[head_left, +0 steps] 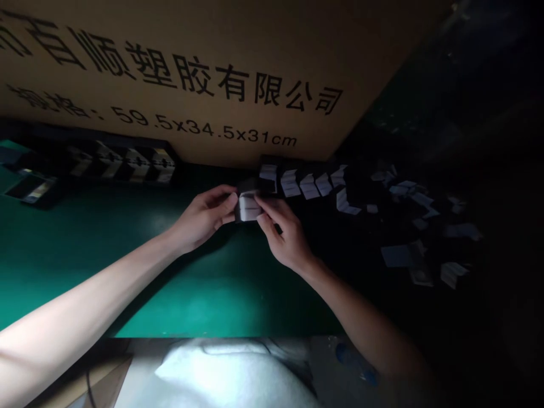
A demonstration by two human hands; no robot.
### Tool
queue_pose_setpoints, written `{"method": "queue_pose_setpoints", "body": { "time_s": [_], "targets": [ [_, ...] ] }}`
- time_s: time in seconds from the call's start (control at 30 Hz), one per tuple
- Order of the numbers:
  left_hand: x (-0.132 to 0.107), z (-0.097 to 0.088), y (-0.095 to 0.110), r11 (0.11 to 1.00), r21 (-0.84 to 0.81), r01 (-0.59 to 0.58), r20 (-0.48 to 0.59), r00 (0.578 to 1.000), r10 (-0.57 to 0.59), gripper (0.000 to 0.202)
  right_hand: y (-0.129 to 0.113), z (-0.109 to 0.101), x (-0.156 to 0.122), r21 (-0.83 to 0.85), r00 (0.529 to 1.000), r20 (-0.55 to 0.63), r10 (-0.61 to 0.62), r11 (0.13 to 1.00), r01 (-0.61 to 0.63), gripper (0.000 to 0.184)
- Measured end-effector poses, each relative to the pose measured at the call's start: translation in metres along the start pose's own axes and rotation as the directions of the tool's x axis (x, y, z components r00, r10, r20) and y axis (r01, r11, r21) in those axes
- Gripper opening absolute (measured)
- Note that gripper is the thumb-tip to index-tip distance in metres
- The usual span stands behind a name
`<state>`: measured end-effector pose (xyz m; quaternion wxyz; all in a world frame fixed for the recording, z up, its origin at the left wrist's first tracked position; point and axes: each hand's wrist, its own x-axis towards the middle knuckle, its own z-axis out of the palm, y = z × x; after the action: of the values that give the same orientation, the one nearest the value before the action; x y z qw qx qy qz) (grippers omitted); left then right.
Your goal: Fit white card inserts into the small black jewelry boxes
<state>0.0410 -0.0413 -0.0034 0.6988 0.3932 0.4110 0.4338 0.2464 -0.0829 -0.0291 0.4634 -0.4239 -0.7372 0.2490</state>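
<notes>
Over the green table, both hands are at one small dark box [238,214] that stands open with a white insert [249,207] showing inside it. My left hand [199,220] grips its left side between thumb and fingers. On the right, my right hand [285,231] is closed at the insert's edge, its thumb and fingertips touching the white piece. Whether the insert sits fully inside the box I cannot tell. Just behind the hands, several folded white cards [290,183] lie in a row, partly in shadow.
A large printed cardboard carton [238,127] stands along the back of the green table [191,306]. At the left, several open dark boxes [144,164] form a row against it. More folded white pieces [419,201] lie scattered in the dark area at right.
</notes>
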Motion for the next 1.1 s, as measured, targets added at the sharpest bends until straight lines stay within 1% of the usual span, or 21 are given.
{"method": "queue_pose_setpoints", "body": {
  "time_s": [0.03, 0.1, 0.2, 0.27, 0.37, 0.5, 0.63, 0.77, 0.87, 0.93, 1.0, 1.1],
  "targets": [
    [0.0012, -0.0008, 0.0000, 0.999, -0.037, 0.011, 0.000, 1.000, -0.011, 0.041, 0.0000, 0.0007, -0.0001, 0.040, 1.000, 0.003, 0.023, 0.999, -0.023, 0.038],
    [0.0030, -0.0027, -0.0002, 0.995, -0.089, 0.040, 0.014, 0.999, -0.039, 0.037, 0.0000, 0.0027, 0.0000, 0.164, 0.993, -0.017, 0.114, 0.980, -0.110, 0.035],
    [0.0022, -0.0045, 0.0008, 0.986, -0.119, 0.118, 0.064, 0.992, -0.111, 0.032, 0.0005, 0.0065, 0.0009, 0.367, 0.952, -0.058, 0.299, 0.894, -0.259, 0.030],
    [-0.0001, -0.0047, 0.0023, 0.978, -0.110, 0.179, 0.105, 0.980, -0.168, 0.032, 0.0006, 0.0085, 0.0018, 0.434, 0.930, -0.061, 0.363, 0.849, -0.303, 0.030],
    [-0.0029, -0.0048, 0.0038, 0.972, -0.072, 0.223, 0.137, 0.968, -0.212, 0.033, -0.0002, 0.0091, 0.0027, 0.434, 0.924, -0.055, 0.378, 0.843, -0.319, 0.028],
    [-0.0029, -0.0052, 0.0017, 0.983, -0.021, 0.184, 0.096, 0.979, -0.181, 0.036, -0.0026, 0.0074, 0.0035, 0.413, 0.916, -0.058, 0.397, 0.845, -0.340, 0.026],
    [-0.0027, -0.0028, -0.0002, 0.989, 0.021, 0.146, 0.089, 0.985, -0.148, 0.038, -0.0040, 0.0056, 0.0050, 0.465, 0.890, -0.064, 0.451, 0.803, -0.373, 0.026],
    [-0.0034, -0.0006, 0.0019, 0.987, -0.001, 0.161, 0.094, 0.983, -0.161, 0.038, -0.0030, 0.0040, 0.0065, 0.509, 0.870, -0.053, 0.490, 0.763, -0.399, 0.027],
    [-0.0042, 0.0011, 0.0035, 0.987, -0.031, 0.159, 0.063, 0.986, -0.156, 0.040, -0.0023, 0.0038, 0.0067, 0.519, 0.867, -0.053, 0.496, 0.755, -0.400, 0.025],
    [-0.0049, 0.0029, 0.0040, 0.990, -0.020, 0.142, 0.024, 0.990, -0.141, 0.041, -0.0025, 0.0045, 0.0061, 0.510, 0.873, -0.067, 0.484, 0.768, -0.387, 0.023],
    [-0.0053, 0.0044, 0.0039, 0.993, 0.003, 0.121, -0.008, 0.993, -0.121, 0.042, -0.0033, 0.0057, 0.0048, 0.470, 0.882, -0.098, 0.462, 0.802, -0.368, 0.020],
    [-0.0047, 0.0040, 0.0026, 0.995, 0.016, 0.096, 0.010, 0.995, -0.096, 0.043, -0.0055, 0.0074, 0.0023, 0.367, 0.906, -0.163, 0.390, 0.877, -0.311, 0.015]
  ]
}}
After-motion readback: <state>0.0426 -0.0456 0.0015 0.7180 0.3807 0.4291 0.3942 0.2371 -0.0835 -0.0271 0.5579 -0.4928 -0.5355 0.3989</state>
